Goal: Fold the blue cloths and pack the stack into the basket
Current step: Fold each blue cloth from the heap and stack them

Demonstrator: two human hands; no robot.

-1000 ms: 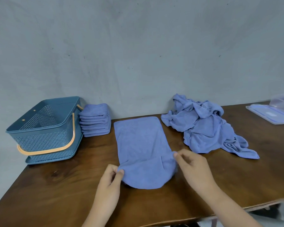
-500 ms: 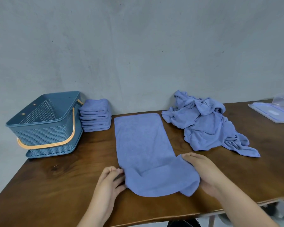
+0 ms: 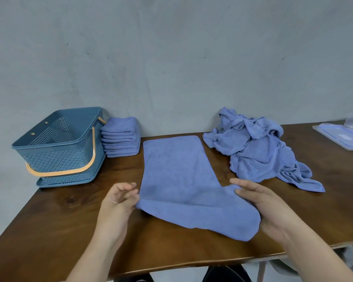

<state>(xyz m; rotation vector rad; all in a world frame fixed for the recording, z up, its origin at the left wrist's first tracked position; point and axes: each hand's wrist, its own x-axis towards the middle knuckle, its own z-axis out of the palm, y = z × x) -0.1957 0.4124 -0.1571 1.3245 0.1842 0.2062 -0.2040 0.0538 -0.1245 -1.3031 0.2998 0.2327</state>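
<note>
Left hand (image 3: 118, 201) pinches the near-left corner of the blue cloth (image 3: 175, 169). Right hand (image 3: 260, 203) grips its near end, which is turned out rightward. Cloth lies flat mid-table (image 3: 69, 220), boot-shaped. Beyond: crumpled heap (image 3: 257, 153) right; folded stack (image 3: 120, 137) touching basket (image 3: 59, 147) left.

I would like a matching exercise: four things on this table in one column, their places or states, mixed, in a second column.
1 basket
2 folded stack
3 crumpled pile
4 spread cloth

A heaped right of centre
B left end of the table
C middle of the table, near end lifted
D neatly piled beside the basket

Pairs: 1-B, 2-D, 3-A, 4-C
</note>
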